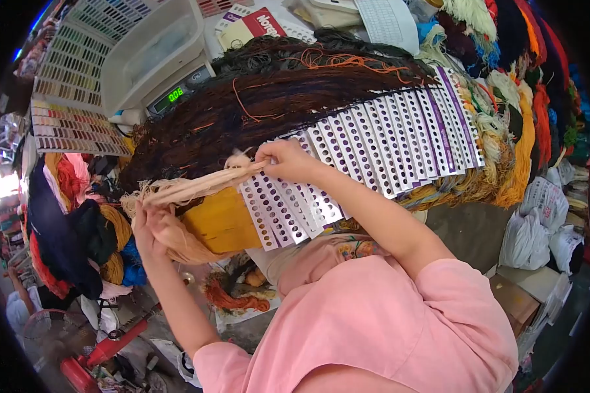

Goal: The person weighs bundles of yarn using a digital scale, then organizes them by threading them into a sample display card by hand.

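A skein of pale peach yarn (206,183) is stretched between my two hands over a yellow surface (223,219). My right hand (285,160) pinches its right end, above the row of white cards with punched holes (373,141). At the left end, my left hand (152,226) has its fingers in the yarn, and a loose bundle of the same strands hangs beside the palm. Behind the skein lies a long heap of dark brown and black yarn (203,121) with a few orange strands.
A scale (177,97) with a lit green display and a grey tray (154,59) stands behind the dark yarn. Thread colour charts (78,65) are at the left. Colourful yarn hangs at both sides. Plastic bags (534,223) and a red fan (115,340) are lower down.
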`<state>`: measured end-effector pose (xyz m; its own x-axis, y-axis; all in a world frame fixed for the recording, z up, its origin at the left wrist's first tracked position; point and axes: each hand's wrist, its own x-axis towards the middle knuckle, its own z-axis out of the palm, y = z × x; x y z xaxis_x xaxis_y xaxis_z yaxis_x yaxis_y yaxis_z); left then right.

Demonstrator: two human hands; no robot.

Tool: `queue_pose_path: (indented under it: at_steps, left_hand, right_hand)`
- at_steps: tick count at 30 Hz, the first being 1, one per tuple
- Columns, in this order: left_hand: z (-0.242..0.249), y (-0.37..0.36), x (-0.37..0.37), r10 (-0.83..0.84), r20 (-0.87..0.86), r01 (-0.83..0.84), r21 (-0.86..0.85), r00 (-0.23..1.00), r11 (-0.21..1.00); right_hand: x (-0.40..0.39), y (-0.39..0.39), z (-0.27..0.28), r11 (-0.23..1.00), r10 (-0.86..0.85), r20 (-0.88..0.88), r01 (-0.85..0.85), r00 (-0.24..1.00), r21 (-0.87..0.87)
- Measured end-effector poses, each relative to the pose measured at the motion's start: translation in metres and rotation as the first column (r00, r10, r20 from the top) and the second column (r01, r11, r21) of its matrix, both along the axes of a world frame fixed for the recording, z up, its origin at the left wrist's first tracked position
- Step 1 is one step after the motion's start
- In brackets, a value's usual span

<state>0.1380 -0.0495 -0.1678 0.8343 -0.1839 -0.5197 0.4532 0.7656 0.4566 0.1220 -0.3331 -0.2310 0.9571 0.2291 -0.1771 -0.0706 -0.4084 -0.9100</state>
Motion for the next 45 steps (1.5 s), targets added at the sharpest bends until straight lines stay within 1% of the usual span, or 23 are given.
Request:
queue_pose_path:
  at_steps: [2,3,4,5,10,11,13,14,15,17,19,20,21,23,26,29,30,33,36,37,39,41,45]
  left_hand:
    - [-0.018,0.0,0.007,0.228,-0.041,-0.222,0.105,0.973,0.969]
    - [-0.051,0.022,0.015,0.224,-0.075,-0.23,-0.083,0.972,0.97]
    - [-0.071,0.032,0.019,0.236,-0.04,-0.24,-0.144,0.971,0.96]
    - [-0.082,0.034,0.021,0.248,-0.01,-0.245,-0.208,0.969,0.947]
    - [-0.069,0.132,0.013,0.45,0.131,-0.412,-0.243,0.883,0.878]
    - [-0.04,0.126,0.007,0.477,0.139,-0.46,-0.138,0.868,0.877]
    - [-0.019,0.105,-0.001,0.424,0.276,-0.505,0.41,0.863,0.76]
    - [-0.008,0.094,-0.005,0.398,0.281,-0.478,0.649,0.873,0.591]
    - [-0.01,0.066,-0.004,0.345,0.376,-0.465,0.856,0.86,0.227]
    - [-0.013,0.012,-0.017,0.168,0.432,-0.463,0.811,0.886,0.357]
    - [-0.02,-0.044,-0.041,0.063,0.114,-0.129,0.781,0.991,0.61]
    - [-0.026,-0.069,-0.044,-0.054,0.018,0.021,0.765,0.998,0.644]
    - [-0.034,-0.095,-0.041,-0.276,0.049,0.123,0.81,0.96,0.573]
    - [-0.057,-0.122,-0.029,-0.602,0.123,0.207,0.869,0.789,0.449]
    - [-0.073,-0.131,-0.013,-0.625,-0.016,0.376,0.811,0.78,0.448]
    - [-0.065,-0.121,-0.007,-0.592,-0.128,0.498,0.695,0.796,0.519]
    - [-0.057,-0.114,-0.005,-0.511,-0.275,0.57,0.55,0.814,0.611]
    - [-0.026,-0.073,-0.003,-0.315,-0.247,0.4,0.606,0.916,0.688]
    - [0.0,0.008,-0.007,-0.117,-0.164,0.2,0.715,0.979,0.67]
    - [0.004,0.059,-0.006,-0.265,-0.118,0.283,0.583,0.957,0.762]
    - [0.021,0.074,-0.007,-0.221,0.014,0.159,0.651,0.975,0.742]
    - [0.025,0.07,-0.003,0.056,0.184,-0.186,0.835,0.981,0.517]
    - [0.053,0.037,-0.029,0.132,0.328,-0.302,0.547,0.935,0.781]
  right_hand:
    - [0.001,0.001,-0.013,0.999,0.015,0.012,-0.016,1.0,0.03]
    - [0.0,-0.001,-0.014,0.999,0.031,0.053,-0.032,0.998,0.007]
    - [0.0,-0.003,-0.007,0.996,0.029,-0.043,-0.025,0.999,0.088]
    - [-0.001,-0.003,-0.009,0.997,0.015,0.019,-0.017,1.0,0.075]
    - [-0.001,-0.004,-0.005,0.999,0.033,0.078,-0.029,0.996,-0.044]
    - [-0.002,-0.004,-0.014,1.0,0.012,0.131,-0.012,0.991,0.0]
    - [-0.002,-0.002,-0.011,1.0,-0.019,0.155,0.019,0.988,-0.003]
    - [-0.003,-0.001,-0.014,0.997,-0.05,0.123,0.043,0.991,0.056]
    - [-0.003,-0.001,-0.014,0.998,-0.049,0.156,0.043,0.986,0.04]
    - [-0.004,0.001,-0.018,0.997,-0.054,0.174,0.042,0.983,0.068]
    - [-0.002,0.0,-0.028,0.999,-0.025,0.408,0.004,0.913,0.051]
    - [-0.002,-0.001,-0.02,0.987,-0.062,0.348,0.007,0.935,0.159]
    - [-0.002,-0.002,-0.013,0.989,-0.055,0.347,0.002,0.936,0.151]
    - [-0.002,-0.004,-0.003,0.889,-0.037,-0.027,0.045,0.999,0.456]
    - [-0.005,-0.005,-0.009,0.922,-0.157,-0.008,0.149,0.988,0.356]
    - [-0.002,-0.006,-0.018,0.931,-0.214,-0.055,0.22,0.975,0.292]
    - [-0.004,-0.003,-0.012,0.935,-0.264,-0.033,0.264,0.964,0.237]
    - [-0.007,0.004,-0.02,0.981,-0.059,0.44,0.135,0.896,-0.143]
    - [-0.008,0.006,-0.02,0.953,0.03,0.277,0.056,0.961,-0.297]
    - [-0.007,0.007,-0.019,0.957,0.016,0.29,0.07,0.957,-0.281]
    - [-0.006,0.01,-0.02,0.955,-0.006,0.321,0.1,0.947,-0.278]
    - [-0.008,0.009,-0.02,0.947,0.016,0.325,0.089,0.946,-0.307]
    - [-0.011,0.006,-0.02,0.96,-0.017,0.354,0.114,0.935,-0.255]
